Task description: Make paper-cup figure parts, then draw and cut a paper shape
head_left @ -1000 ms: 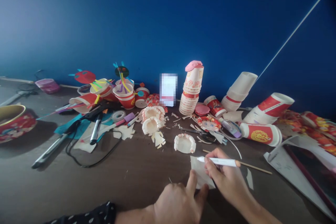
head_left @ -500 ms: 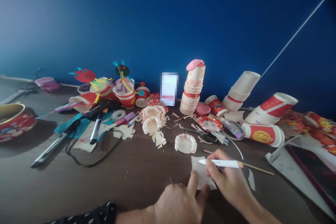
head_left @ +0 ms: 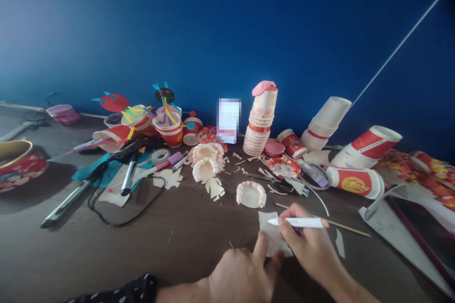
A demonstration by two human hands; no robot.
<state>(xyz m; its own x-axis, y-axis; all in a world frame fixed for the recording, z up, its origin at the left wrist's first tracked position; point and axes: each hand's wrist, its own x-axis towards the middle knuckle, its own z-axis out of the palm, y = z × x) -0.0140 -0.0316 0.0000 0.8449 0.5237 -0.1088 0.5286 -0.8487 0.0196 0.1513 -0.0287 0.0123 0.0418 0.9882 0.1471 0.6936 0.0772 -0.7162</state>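
Left hand: nearest, the left hand has its index finger and thumb spread apart, both tips at the lower edge of a small off-white rectangle of paper; it grips nothing.
Sleeve: a black sleeve with white spots lies left of that hand.
Right hand: the right hand has its fingers closed around a slim white pen with an orange end.
Paper: it lies between the two hands, on the dark brown worktop.
Pen tip: over the upper part of the paper; whether it touches, I cannot tell.
Scrap: a narrow off-white paper sliver sits just right of the right hand.
Stick: a thin light-brown rod passes behind the right hand, showing on both sides.
Cup base: a shallow white round piece with a curled rim stands just beyond the paper.
Fallen cup: a red-and-white paper cup with a gold emblem lies beyond the right hand, to its right.
Stack: white-and-red nested paper cups rise well beyond both hands.
Wall: a plain deep-blue surface stands farthest from them.
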